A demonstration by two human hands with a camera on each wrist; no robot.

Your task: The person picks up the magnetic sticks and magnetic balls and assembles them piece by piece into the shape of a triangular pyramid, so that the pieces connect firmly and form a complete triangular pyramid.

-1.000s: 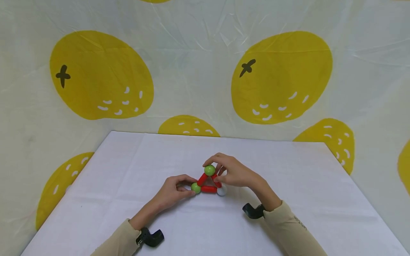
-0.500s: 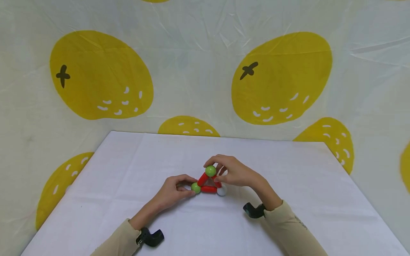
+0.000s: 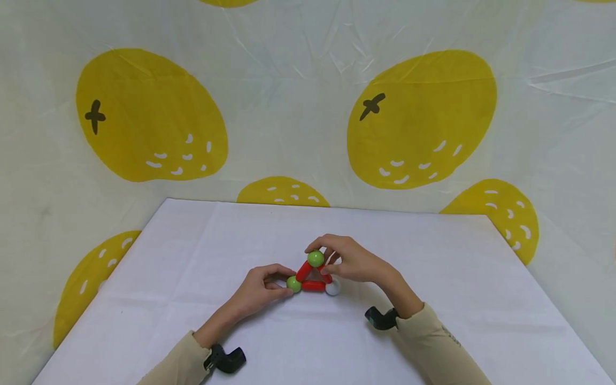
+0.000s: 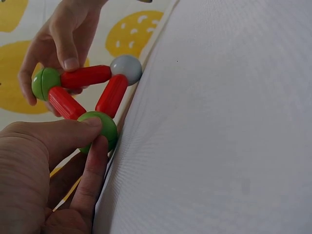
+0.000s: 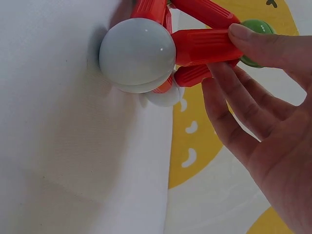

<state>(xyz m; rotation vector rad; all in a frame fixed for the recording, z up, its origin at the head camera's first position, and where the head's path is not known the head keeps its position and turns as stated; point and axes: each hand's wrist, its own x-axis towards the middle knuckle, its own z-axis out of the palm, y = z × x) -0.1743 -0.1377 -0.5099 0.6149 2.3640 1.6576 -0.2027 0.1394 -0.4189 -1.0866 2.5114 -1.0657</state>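
A small frame of red magnetic rods and balls stands on the white table, rising to a green ball [image 3: 315, 259] at its top. My left hand [image 3: 262, 289] pinches the lower-left green ball [image 4: 105, 127] between thumb and fingers. Near the top, my right hand [image 3: 353, 260] holds a red rod [image 5: 202, 46], thumb on its near side and fingers behind, with the index finger reaching to the top ball. A white ball [image 5: 137, 52] at that rod's lower end is close to the cloth. Behind it in the right wrist view, a second white ball [image 5: 165, 97] shows partly hidden.
White cloth covers the table [image 3: 269, 347]. Behind it hangs a pale backdrop [image 3: 289, 107] printed with yellow fruit. Each wrist wears a black camera mount, the left mount [image 3: 226, 359] and the right mount [image 3: 381, 318], close over the cloth.
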